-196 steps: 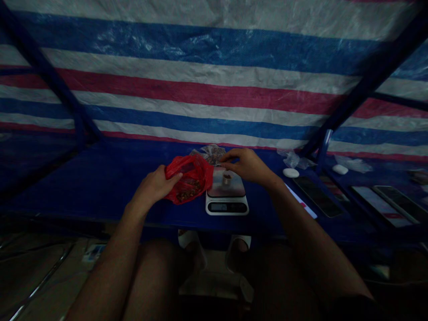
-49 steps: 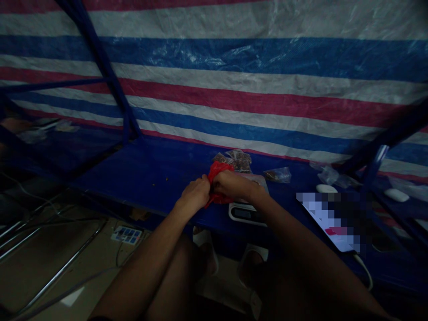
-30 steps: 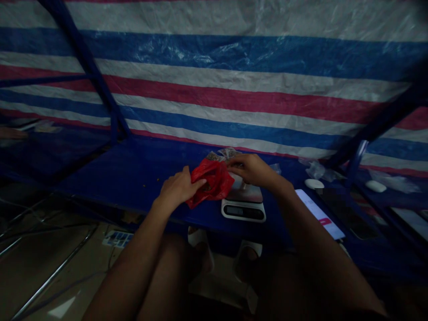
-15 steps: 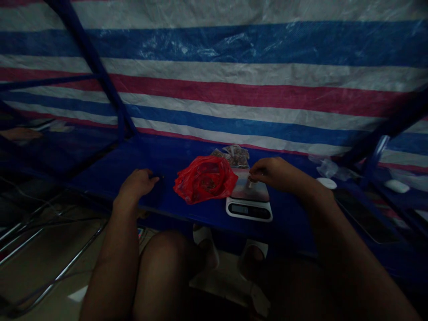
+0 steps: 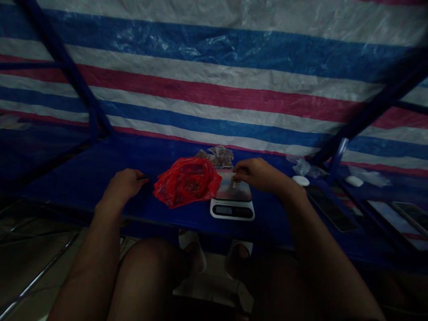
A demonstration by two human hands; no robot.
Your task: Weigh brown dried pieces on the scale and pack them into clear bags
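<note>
A crumpled red plastic bag (image 5: pixel 184 181) with small brown pieces inside lies on the blue table (image 5: pixel 100 169). Just right of it stands a small digital kitchen scale (image 5: pixel 232 200) with a tiny cup on its plate. My right hand (image 5: pixel 256 174) hovers over the plate, fingers pinched at that cup. Left of the bag, my left hand (image 5: pixel 124 183) rests on the table with its fingers curled in, pinching something small and dark that I cannot make out.
Small clear packets (image 5: pixel 217 154) lie behind the scale. Further right are crumpled clear bags (image 5: pixel 301 166), two white oval objects (image 5: pixel 300 180), and several phones (image 5: pixel 329 206) lying flat. Blue frame bars (image 5: pixel 63 62) rise on both sides against a striped tarp (image 5: pixel 214 84).
My left hand let go of the red bag and moved left onto the table. The bag now lies loose. My right hand went from the bag to the cup on the scale.
</note>
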